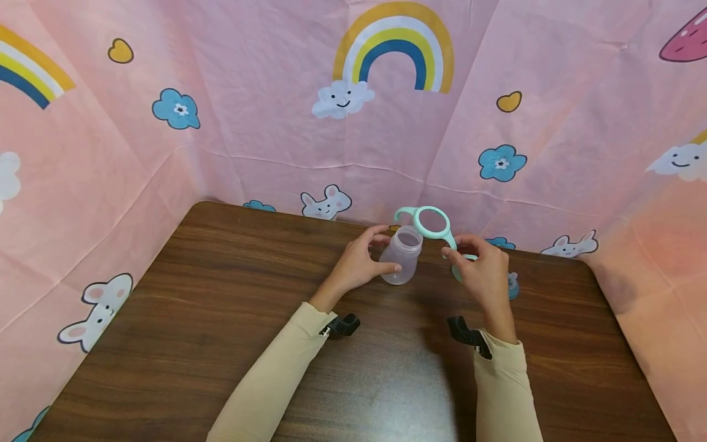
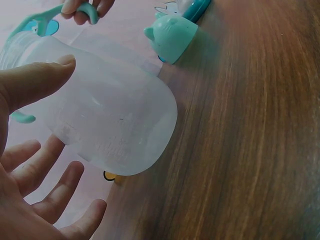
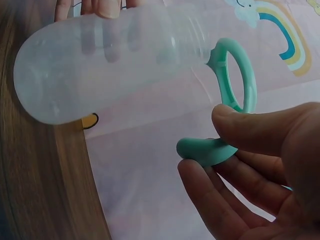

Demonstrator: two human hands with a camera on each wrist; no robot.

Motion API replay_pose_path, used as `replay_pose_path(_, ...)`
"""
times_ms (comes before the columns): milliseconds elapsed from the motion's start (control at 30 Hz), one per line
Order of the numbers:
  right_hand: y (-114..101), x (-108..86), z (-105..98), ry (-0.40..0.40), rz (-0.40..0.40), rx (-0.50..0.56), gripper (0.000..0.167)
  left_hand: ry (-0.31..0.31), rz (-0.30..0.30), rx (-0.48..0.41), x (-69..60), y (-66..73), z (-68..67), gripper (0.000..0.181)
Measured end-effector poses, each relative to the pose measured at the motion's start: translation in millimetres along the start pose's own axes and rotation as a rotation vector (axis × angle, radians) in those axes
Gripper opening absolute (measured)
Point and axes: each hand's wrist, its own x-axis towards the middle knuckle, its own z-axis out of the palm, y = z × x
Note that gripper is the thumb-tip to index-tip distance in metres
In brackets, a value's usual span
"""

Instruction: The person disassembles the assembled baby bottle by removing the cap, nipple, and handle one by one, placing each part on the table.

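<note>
My left hand [image 1: 353, 261] grips a translucent, empty-looking baby bottle [image 1: 402, 261], thumb on the near side and fingers round the far side. The bottle's threaded mouth is uncovered and leans slightly to the right; whether its base touches the table I cannot tell. By one curved arm, my right hand [image 1: 487, 270] pinches a mint-green two-handled bottle ring [image 3: 247, 75] between thumb and fingers. In the head view the ring is beside the bottle's mouth, up and to the right, its other handle curving over to the left. Whether ring and rim touch is unclear.
A mint-green cap with small animal ears [image 2: 172, 39] stands on the brown wooden table [image 1: 221, 319], partly hidden behind my right hand in the head view. Beside it is a blue-teal piece [image 1: 513, 286]. A pink patterned cloth [image 1: 265, 123] hangs along the table's back and sides.
</note>
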Motion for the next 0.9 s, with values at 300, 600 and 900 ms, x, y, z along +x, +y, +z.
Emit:
replay_pose_path(300,6.7,0.8,-4.2,0.013,0.034,-0.060,0.023,0.001,0.005,-0.005,0.2,1.0,-0.4,0.090)
replay_pose_path(600,13.3,1.8,-3.7,0.001,0.033,-0.101,0.024,0.004,0.011,-0.005,0.6,2.0,-0.9,0.090)
replay_pose_path(900,18.6,2.0,-3.1,-0.027,0.017,-0.195,0.023,0.003,0.012,0.003,1.1,1.1,-0.5,0.091)
